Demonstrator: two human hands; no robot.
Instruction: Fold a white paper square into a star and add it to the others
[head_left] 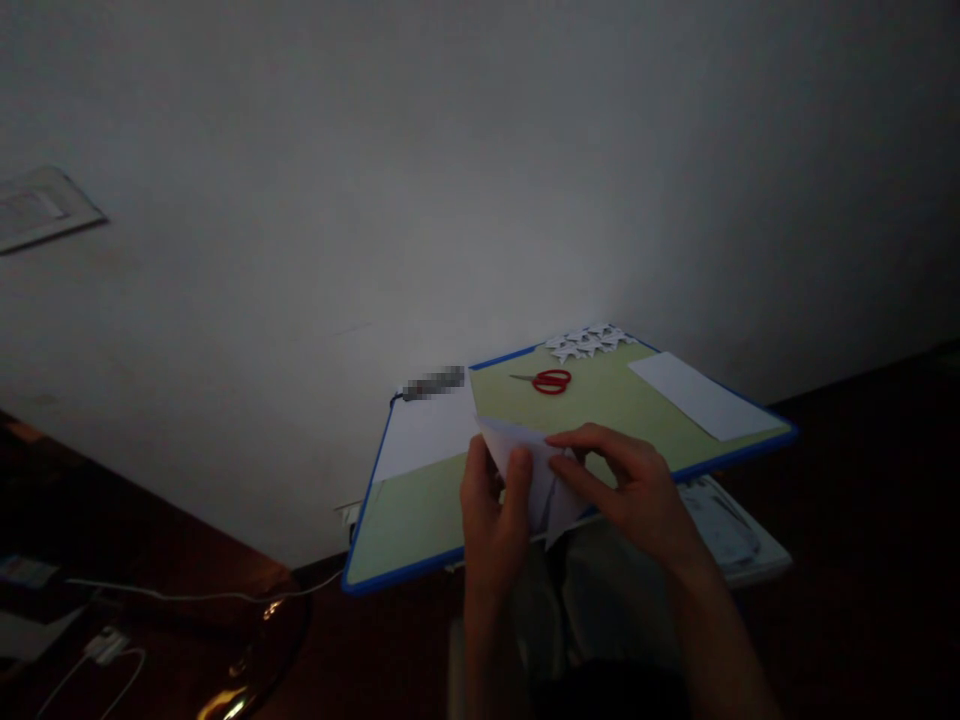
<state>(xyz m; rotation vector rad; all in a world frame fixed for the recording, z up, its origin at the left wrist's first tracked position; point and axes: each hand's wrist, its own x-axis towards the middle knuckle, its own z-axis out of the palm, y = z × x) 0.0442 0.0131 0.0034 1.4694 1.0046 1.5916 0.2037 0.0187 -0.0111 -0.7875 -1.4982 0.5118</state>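
Note:
A folded piece of white paper [541,487] is held between my two hands, above the near edge of the table. My left hand [495,490] grips its left side, thumb on the front face and fingers behind. On the right edge, my right hand [626,480] pinches the paper between thumb and index finger. Beyond my hands, red-handled scissors [551,381] lie on the green tabletop [600,400] with their blades pointing left. Several small folded white paper pieces [589,343] sit at the far edge.
The table has a blue rim [405,572] and stands by a grey wall [420,180]. White sheets lie on its left [427,430] and right [697,395]. A blurred-out dark object [433,383] rests at the back left. A white cable [202,598] runs at lower left.

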